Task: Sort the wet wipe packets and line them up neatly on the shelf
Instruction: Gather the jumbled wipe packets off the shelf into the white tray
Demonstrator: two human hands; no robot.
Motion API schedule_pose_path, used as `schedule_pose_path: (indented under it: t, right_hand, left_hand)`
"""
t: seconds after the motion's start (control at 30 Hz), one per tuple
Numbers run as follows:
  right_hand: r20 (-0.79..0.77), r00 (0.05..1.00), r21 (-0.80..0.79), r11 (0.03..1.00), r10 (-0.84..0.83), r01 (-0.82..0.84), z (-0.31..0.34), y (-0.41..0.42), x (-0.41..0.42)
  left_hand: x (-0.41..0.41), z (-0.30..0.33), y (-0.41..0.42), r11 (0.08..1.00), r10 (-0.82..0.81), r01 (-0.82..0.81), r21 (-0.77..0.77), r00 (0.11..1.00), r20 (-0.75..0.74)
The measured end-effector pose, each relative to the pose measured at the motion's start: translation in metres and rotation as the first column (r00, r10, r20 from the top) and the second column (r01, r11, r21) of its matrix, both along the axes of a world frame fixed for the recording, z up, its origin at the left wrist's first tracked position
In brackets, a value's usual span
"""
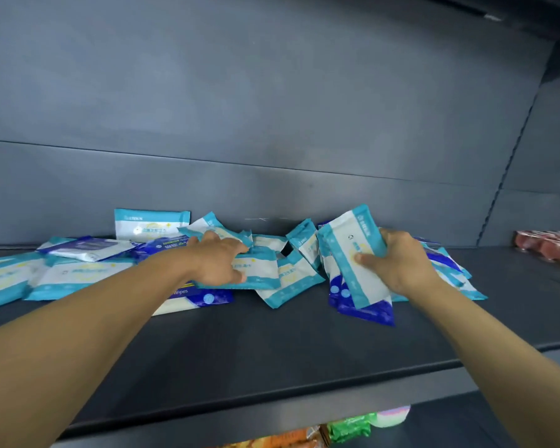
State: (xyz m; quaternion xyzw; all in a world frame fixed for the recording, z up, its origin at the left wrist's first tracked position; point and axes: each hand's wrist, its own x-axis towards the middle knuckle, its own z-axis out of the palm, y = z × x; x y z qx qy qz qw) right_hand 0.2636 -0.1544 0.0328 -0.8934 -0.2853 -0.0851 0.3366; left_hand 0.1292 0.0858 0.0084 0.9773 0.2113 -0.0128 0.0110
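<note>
Clearly soft goods: the wet wipe packets (265,276) are flat film pouches, likely light and squashy with a slick skin, so they should slide over one another and sag if lifted by a corner. Best hold, by my judgement, is across the short edge or the whole stack's side, thumb on one face and fingers on the other. They lie scattered along the back half of the dark shelf (272,344), teal-banded ones mixed with dark blue ones (362,307), one teal packet (151,224) propped upright against the rear wall.

Left hand (219,261), arm stretched well forward, palm down, rests on a teal packet in the middle of the heap, fingers curled over its far edge (grip firmness hard to judge). Right hand (393,261) clamps a small upright stack of teal packets (353,250), thumb on the near face, fingers behind
</note>
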Motion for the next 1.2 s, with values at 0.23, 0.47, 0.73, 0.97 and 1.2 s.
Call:
schedule_pose_path:
  t: [0.23, 0.47, 0.73, 0.97, 1.2]
  right_hand:
    - [-0.061, 0.987, -0.085, 0.985, 0.147, -0.152, -0.003, 0.028, 0.015]
    - [-0.096, 0.949, -0.121, 0.943, 0.301, -0.311, -0.003, 0.042, 0.02]
    - [-0.268, 0.811, -0.279, 0.764, 0.52, -0.582, 0.001, 0.06, 0.025]
    - [-0.379, 0.746, -0.453, 0.593, 0.547, -0.665, -0.002, 0.087, 0.027]
    - [-0.313, 0.749, -0.527, 0.549, 0.584, -0.649, -0.004, 0.09, 0.026]
  left_hand:
    - [0.003, 0.006, -0.005, 0.99, -0.065, 0.071, 0.118, 0.997, -0.051]
    - [-0.002, 0.002, -0.019, 0.992, 0.01, -0.015, 0.123, 0.999, 0.044]
    - [-0.028, 0.056, 0.01, 0.994, 0.107, -0.097, -0.046, 0.948, 0.299]
    - [0.003, 0.069, 0.049, 0.999, 0.028, -0.03, 0.022, 0.997, 0.076]
    - [0.045, 0.055, 0.061, 0.995, 0.02, -0.031, -0.095, 0.993, -0.114]
